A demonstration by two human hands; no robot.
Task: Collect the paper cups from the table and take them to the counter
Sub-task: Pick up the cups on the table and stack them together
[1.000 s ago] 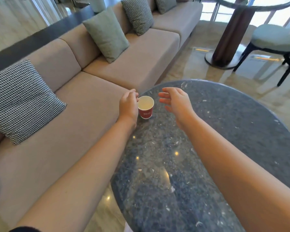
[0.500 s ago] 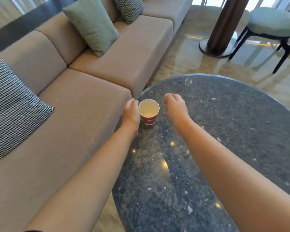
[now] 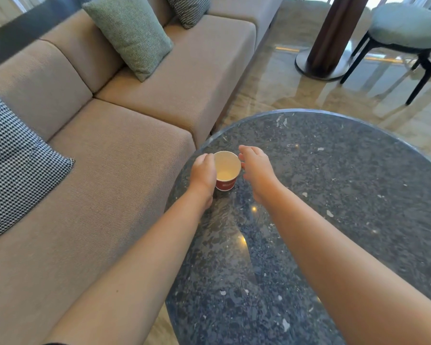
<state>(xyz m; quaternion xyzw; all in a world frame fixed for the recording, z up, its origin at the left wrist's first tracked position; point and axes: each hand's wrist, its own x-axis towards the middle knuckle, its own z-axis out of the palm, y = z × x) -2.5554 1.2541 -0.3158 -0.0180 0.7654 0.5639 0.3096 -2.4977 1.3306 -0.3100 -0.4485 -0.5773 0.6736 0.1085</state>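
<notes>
A small red paper cup (image 3: 226, 170) with a pale, empty inside stands upright near the left edge of the round dark stone table (image 3: 339, 195). My left hand (image 3: 204, 173) curls around the cup's left side and touches its wall. My right hand (image 3: 256, 168) is just right of the cup, fingers apart, with the fingertips at the rim. I cannot tell whether they touch it. The cup rests on the tabletop. No other cup is in view.
A long beige sofa (image 3: 125, 155) runs along the table's left edge, with a green cushion (image 3: 130, 33) and a black-and-white checked cushion (image 3: 13, 165). Beyond the table, on glossy floor, stand another table's brown pedestal (image 3: 331, 41) and a green-seated chair (image 3: 406, 28).
My right hand has closed in from the right until its fingers reach the cup's rim. My left hand stays against the cup. The view has tilted downward and moved closer.
</notes>
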